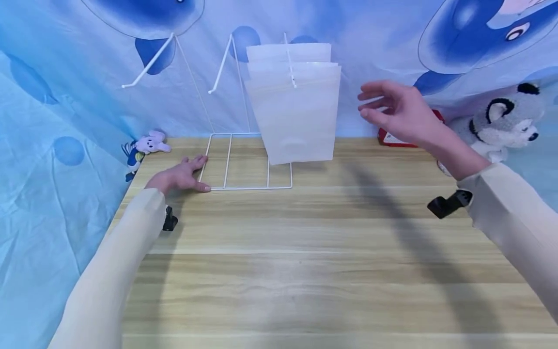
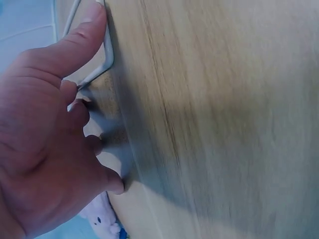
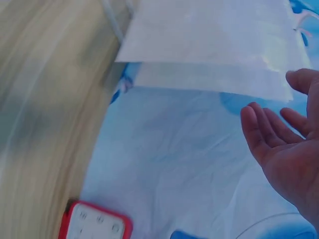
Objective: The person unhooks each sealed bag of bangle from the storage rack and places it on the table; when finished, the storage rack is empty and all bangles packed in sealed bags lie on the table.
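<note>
Note the left hand [image 1: 180,175], spread at the left end of the white wire rack [image 1: 248,188], with thumb on its front edge and fingers at its side; apparently steadying, not gripping. Compare the right hand [image 1: 398,109], raised beside the translucent white sheets [image 1: 301,116] but apart from them, with fingers loosely bent around nothing. Next outward, see at least two overlapping sheets at the rack's right prong [image 1: 292,76]; means of attachment not discernible. Judged done: hanging of these sheets, free of both hands. Left unfilled: the middle prong [image 1: 223,63] and left prong [image 1: 150,63], with no loose sheet in view. Toward the edges of the wooden table [image 1: 314,291], find a lavender plush toy [image 1: 150,142], red-edged object [image 1: 392,139] and plush dog [image 1: 505,123].
</note>
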{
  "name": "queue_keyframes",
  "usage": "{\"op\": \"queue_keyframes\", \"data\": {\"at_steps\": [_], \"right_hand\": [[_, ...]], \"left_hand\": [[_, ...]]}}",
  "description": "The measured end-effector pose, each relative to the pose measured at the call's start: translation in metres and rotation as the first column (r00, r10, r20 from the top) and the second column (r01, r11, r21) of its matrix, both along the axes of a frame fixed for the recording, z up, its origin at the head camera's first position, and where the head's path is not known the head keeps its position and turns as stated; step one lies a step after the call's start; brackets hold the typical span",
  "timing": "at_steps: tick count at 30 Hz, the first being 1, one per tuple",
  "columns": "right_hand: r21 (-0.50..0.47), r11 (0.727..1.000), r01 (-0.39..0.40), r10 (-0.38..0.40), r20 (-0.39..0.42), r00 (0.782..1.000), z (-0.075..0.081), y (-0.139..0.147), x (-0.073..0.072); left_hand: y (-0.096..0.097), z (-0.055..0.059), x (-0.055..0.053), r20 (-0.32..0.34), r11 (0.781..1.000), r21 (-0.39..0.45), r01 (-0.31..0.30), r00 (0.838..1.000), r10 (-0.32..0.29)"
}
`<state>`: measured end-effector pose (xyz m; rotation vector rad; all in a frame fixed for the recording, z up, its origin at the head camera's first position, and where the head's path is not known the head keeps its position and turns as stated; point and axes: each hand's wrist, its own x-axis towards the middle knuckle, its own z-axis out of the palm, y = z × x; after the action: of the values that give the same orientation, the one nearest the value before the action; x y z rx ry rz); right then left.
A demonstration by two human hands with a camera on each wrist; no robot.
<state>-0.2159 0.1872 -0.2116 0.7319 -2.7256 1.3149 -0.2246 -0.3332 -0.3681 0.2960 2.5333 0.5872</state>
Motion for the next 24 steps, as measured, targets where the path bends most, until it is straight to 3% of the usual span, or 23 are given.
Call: {"op": "queue_keyframes", "data": {"at_steps": [7,16,24], "right_hand": [[-0.268,0.963,0.0,0.004,0.016,1.0,0.008,-0.025,-0.008],[-0.339,0.941,0.0,-0.026,-0.072,0.997,-0.001,-0.045,-0.017],[-0.435,0.901,0.008,-0.046,-0.076,0.996,0.0,-0.051,-0.018]], "left_hand": [[0.004,0.003,0.001,-0.005,0.998,-0.057,0.007,1.0,-0.007],[0.001,0.003,0.002,0.004,0.997,-0.083,-0.005,1.0,0.005],[0.001,0.004,0.002,0.0,0.996,-0.093,0.001,1.0,-0.001]]}}
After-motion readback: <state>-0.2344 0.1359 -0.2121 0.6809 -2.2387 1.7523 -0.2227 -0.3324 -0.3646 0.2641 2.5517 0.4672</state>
